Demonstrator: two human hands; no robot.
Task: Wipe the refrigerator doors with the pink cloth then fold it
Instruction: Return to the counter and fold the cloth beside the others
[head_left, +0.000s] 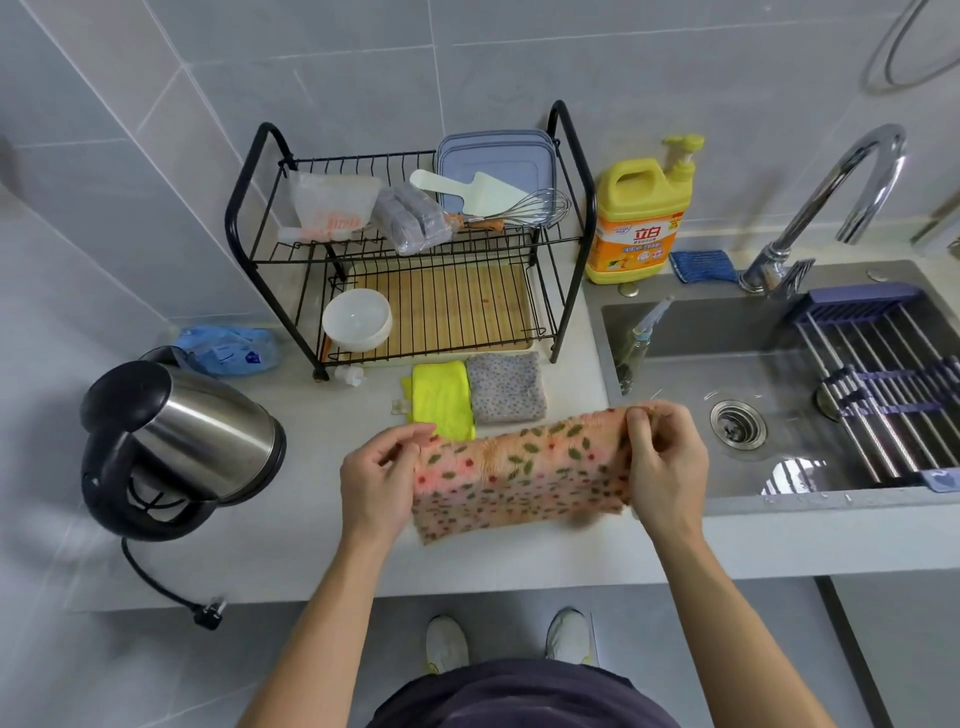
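The pink cloth, printed with small leaves and red dots, is stretched out between my two hands just above the grey counter near its front edge. My left hand pinches its upper left corner. My right hand pinches the upper right corner, close to the sink's rim. The lower half of the cloth hangs down toward the counter. No refrigerator is in view.
A folded yellow cloth and a grey dotted cloth lie just behind. A black dish rack stands at the back, a steel kettle at left, a detergent bottle, and the sink with faucet at right.
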